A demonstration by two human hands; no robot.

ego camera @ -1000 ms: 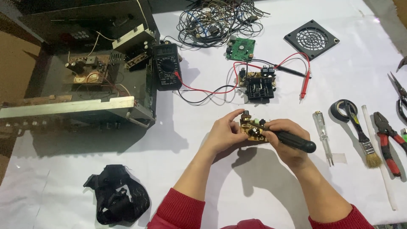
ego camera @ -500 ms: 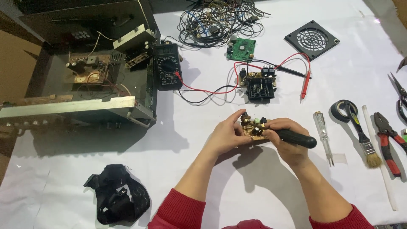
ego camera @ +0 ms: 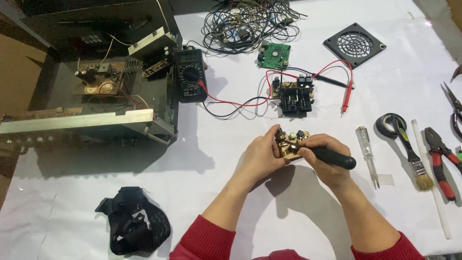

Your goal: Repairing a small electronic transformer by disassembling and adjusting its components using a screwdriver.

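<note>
Holding one small circuit board (ego camera: 290, 144) at the frame's centre, the left hand (ego camera: 262, 154) has its fingers clamped on the board's left edge. The right hand (ego camera: 323, 155) has fingers closed around one black-handled screwdriver (ego camera: 332, 157). Two more boards lie above: one green board (ego camera: 274, 55), one black board (ego camera: 294, 95). Open white table (ego camera: 231, 154) shows at left.

A black multimeter (ego camera: 191, 75) beside the open chassis (ego camera: 96, 91) bears a small grey screen.

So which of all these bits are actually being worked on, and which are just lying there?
In hand:
left hand
small tan circuit board
right hand
black-handled screwdriver

Lying about:
black multimeter
green circuit board
black fan grille
red-handled pliers
paintbrush
</note>
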